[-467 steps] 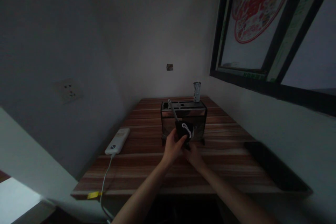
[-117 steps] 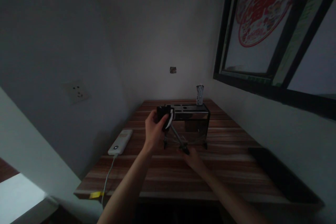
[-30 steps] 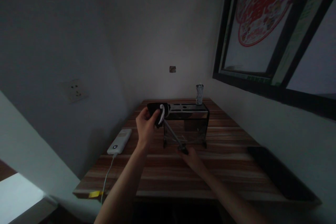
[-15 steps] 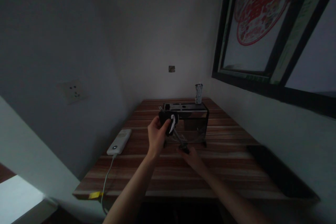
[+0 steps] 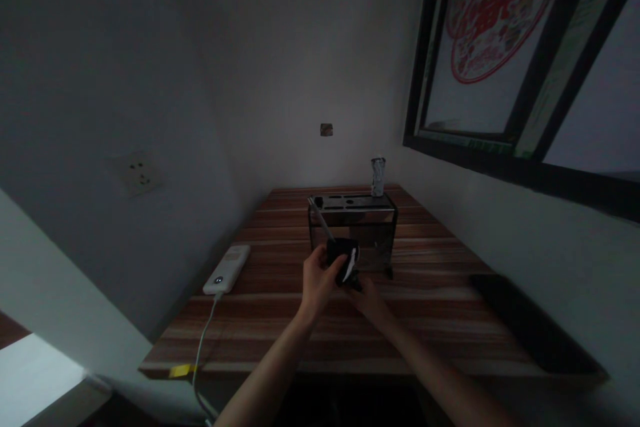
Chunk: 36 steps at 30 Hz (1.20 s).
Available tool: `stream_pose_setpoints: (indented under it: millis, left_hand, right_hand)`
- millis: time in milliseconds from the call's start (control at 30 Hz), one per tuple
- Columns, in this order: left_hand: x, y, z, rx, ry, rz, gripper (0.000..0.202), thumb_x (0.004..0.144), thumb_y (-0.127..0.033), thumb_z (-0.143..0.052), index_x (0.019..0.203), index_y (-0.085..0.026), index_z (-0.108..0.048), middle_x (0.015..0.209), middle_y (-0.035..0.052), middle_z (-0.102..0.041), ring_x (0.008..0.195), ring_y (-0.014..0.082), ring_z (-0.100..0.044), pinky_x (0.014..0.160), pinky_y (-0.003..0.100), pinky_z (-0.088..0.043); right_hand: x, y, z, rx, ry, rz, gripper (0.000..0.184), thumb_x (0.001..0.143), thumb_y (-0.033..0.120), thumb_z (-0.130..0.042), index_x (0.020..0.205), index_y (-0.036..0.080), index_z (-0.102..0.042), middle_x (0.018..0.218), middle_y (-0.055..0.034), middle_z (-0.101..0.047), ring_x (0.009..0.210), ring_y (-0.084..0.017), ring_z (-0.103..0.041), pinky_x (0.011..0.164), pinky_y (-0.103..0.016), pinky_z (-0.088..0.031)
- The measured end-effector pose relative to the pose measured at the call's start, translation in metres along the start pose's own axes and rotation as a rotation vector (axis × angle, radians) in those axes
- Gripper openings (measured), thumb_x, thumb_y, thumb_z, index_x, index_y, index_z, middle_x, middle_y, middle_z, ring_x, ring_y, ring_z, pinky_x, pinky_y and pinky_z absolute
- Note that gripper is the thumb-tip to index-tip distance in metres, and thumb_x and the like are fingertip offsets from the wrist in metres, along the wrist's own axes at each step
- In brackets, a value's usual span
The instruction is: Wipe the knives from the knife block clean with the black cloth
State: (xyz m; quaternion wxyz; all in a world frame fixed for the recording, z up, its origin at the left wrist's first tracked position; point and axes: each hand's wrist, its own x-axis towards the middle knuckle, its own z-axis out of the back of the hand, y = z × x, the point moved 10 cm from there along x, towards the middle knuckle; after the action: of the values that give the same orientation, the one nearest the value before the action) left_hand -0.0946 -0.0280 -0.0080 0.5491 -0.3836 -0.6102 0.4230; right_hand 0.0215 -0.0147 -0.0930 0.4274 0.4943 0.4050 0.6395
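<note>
My left hand (image 5: pixel 316 280) is closed round a small black block with a white curved mark (image 5: pixel 344 257), held low just in front of a black metal rack (image 5: pixel 353 227). A thin grey rod (image 5: pixel 321 221) slants up from the block toward the rack's top left corner. My right hand (image 5: pixel 369 298) sits right beside the left, fingers closed on the rod's dark lower end below the block. Both hands hover over the striped wooden table (image 5: pixel 280 320).
A white power bank (image 5: pixel 226 269) with a cable lies at the table's left edge. A small shiny can (image 5: pixel 377 177) stands behind the rack. A dark flat slab (image 5: pixel 530 327) lies at the right. A framed window with red paper-cut (image 5: pixel 500 13) hangs on the right wall.
My left hand has slid the black block down the rod, from near the rack's top left to just above my right hand. The right hand has stayed in place.
</note>
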Motion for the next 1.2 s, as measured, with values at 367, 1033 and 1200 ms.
stream_pose_setpoints:
  millis: [367,1033,1200]
  left_hand:
    - [-0.018,0.022,-0.007,0.083,0.026,-0.047,0.028,0.069,-0.024,-0.065,0.094,-0.015,-0.058,0.089,0.0061,-0.067,0.086,0.0188,-0.062,0.075,0.027,-0.048]
    - [0.001,-0.001,0.024,0.035,-0.100,-0.055,0.030,0.066,-0.032,-0.069,0.088,-0.013,-0.062,0.080,0.0056,-0.070,0.074,0.0180,-0.066,0.064,0.023,-0.051]
    - [0.015,-0.033,0.038,-0.018,-0.146,-0.090,0.031,0.064,-0.030,-0.070,0.089,-0.013,-0.063,0.084,0.0061,-0.070,0.077,0.0190,-0.066,0.067,0.025,-0.052]
  right_hand:
    - [0.002,-0.005,-0.003,0.082,0.028,0.010,0.022,0.067,0.032,-0.061,0.079,0.015,-0.070,0.081,-0.0071,-0.072,0.083,-0.028,-0.065,0.079,-0.044,-0.049]
    - [0.001,-0.002,-0.006,-0.073,0.030,0.024,0.025,0.075,0.037,-0.056,0.078,0.014,-0.067,0.076,-0.0042,-0.067,0.075,-0.023,-0.061,0.069,-0.032,-0.047]
    - [-0.001,0.000,-0.003,-0.118,0.003,0.002,0.030,0.075,0.043,-0.056,0.077,0.014,-0.066,0.071,-0.0032,-0.065,0.071,-0.020,-0.059,0.065,-0.029,-0.045]
